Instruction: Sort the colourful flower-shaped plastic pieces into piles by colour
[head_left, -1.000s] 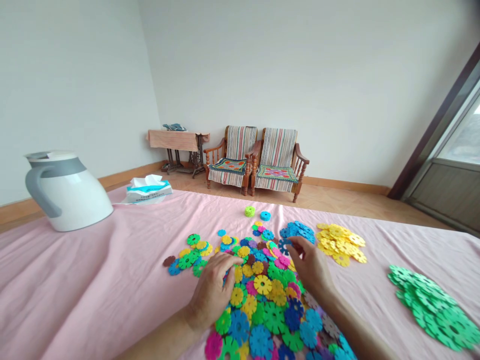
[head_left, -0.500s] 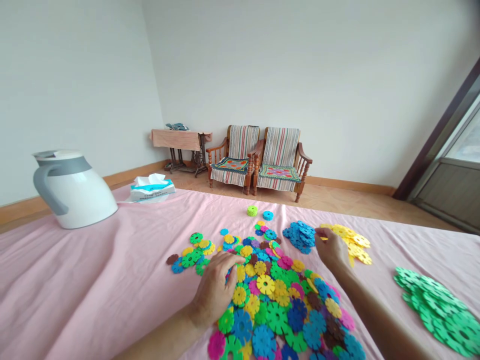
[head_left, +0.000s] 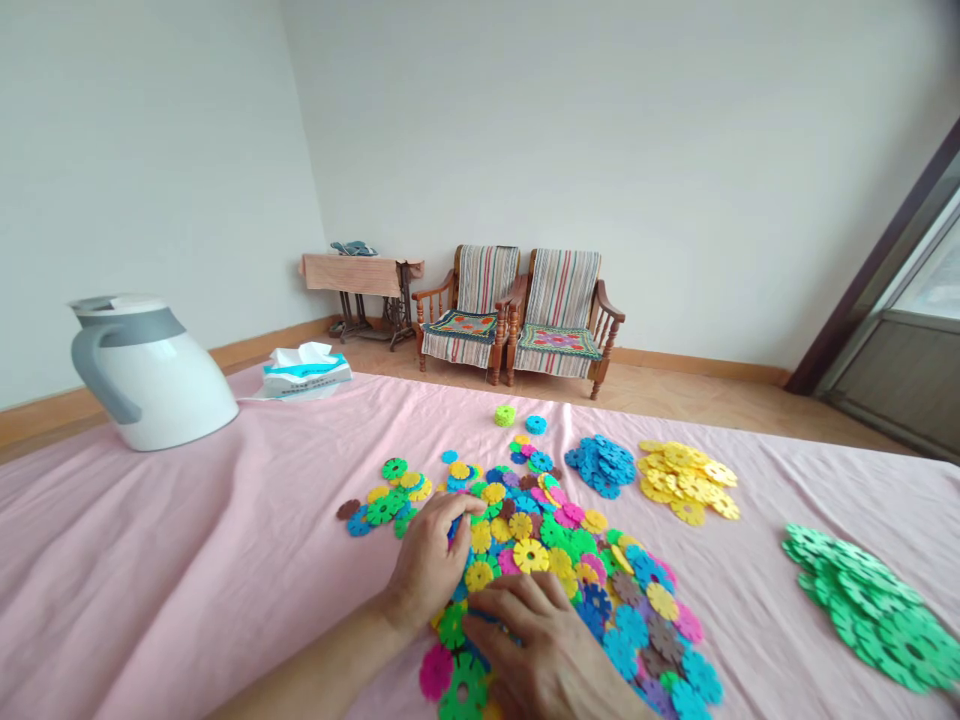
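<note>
The person's left hand (head_left: 433, 552) curls over the left side of a heap of multicoloured, flower-shaped plastic discs (head_left: 531, 555); the right hand (head_left: 534, 632), just beside it, bends over the heap's near part. Whether either grips anything cannot be told. Rightward on the pink cloth (head_left: 225, 570) lie blue (head_left: 600, 466), yellow (head_left: 686, 480) and green disc piles (head_left: 874, 608).

Pink cloth (head_left: 262, 520), white-grey jug (head_left: 169, 390), tissue box (head_left: 307, 376), mixed disc heap (head_left: 531, 555), blue pile (head_left: 600, 466), yellow pile (head_left: 684, 478), green pile (head_left: 870, 605), 2 small stacks (head_left: 505, 416)
</note>
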